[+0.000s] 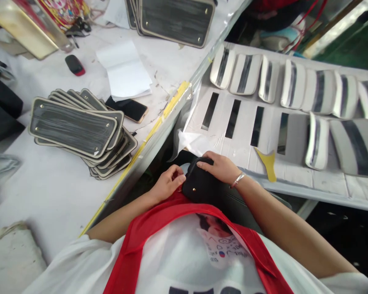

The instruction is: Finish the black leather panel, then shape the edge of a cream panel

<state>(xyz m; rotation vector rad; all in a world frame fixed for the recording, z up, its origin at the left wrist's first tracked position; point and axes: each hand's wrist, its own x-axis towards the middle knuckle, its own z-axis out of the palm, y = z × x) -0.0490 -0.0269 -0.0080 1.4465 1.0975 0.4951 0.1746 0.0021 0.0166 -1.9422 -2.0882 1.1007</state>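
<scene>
A black leather piece [202, 188] with a small metal stud lies in my lap, close against my red apron. My left hand [168, 183] pinches its left edge with curled fingers. My right hand [221, 167], with a bracelet at the wrist, lies over the piece's top, fingers pressed down on it.
A fanned stack of grey padded panels [76, 130] lies on the white table [49, 192] at left, with a phone [129, 108], papers [124, 69] and a second stack [174, 18] further back. At right, a slotted white rack [245, 122] carries several curved grey parts [294, 83] and a yellow tool [268, 163].
</scene>
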